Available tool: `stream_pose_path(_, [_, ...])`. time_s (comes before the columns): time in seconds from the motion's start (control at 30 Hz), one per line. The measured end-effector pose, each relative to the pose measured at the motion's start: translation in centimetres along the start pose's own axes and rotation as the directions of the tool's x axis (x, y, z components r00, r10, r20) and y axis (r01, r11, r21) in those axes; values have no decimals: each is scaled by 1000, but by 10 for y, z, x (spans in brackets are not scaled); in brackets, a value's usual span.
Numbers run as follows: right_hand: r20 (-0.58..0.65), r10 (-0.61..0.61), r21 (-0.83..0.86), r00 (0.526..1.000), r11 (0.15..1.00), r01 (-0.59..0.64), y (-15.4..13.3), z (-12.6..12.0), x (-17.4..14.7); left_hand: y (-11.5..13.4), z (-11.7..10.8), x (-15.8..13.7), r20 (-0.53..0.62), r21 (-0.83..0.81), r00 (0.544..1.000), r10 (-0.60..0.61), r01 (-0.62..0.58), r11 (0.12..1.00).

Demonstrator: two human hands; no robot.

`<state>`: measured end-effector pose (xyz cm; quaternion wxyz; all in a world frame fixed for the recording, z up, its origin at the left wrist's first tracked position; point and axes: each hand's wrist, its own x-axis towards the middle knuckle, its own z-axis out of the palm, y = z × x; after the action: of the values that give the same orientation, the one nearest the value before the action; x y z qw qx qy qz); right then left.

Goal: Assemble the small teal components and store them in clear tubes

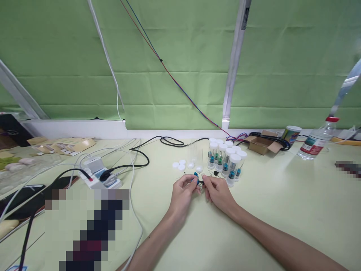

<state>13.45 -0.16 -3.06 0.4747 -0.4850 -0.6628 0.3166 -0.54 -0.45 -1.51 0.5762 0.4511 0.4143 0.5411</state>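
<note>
Over the pale table, my left hand [182, 191] pinches a small blue part [197, 182] between thumb and fingers. My right hand [219, 191] is closed just beside it, with its fingertips at a small black piece [201, 182] that meets the blue part. How the two pieces join is too small to tell. Another bit of blue [195, 174] shows just above my left fingertips. Beyond my right hand lies a loose black piece [216, 173] with thin wires near it. Several clear tubes with white caps [231, 174] stand to the right, holding blue or green parts.
Loose white caps [182, 167] lie left of clear, uncapped tubes [199, 161]. A power strip [93, 173] with cables occupies the left. At the back right are an opened cardboard box [261, 143], a can [291, 134] and a water bottle [316, 143]. Black cable [172, 141] runs along the back.
</note>
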Motion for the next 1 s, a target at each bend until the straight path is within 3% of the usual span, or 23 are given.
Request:
stream_pose_path(0.5, [70,-66,193,995,980,52,2,2,-3,1,-2,2,-59,7,995,78,-78,997])
stream_pose_path(1.0, [89,-30,131,996,991,18,-1,0,-3,5,0,-1,-18,52,998,61,-60,997])
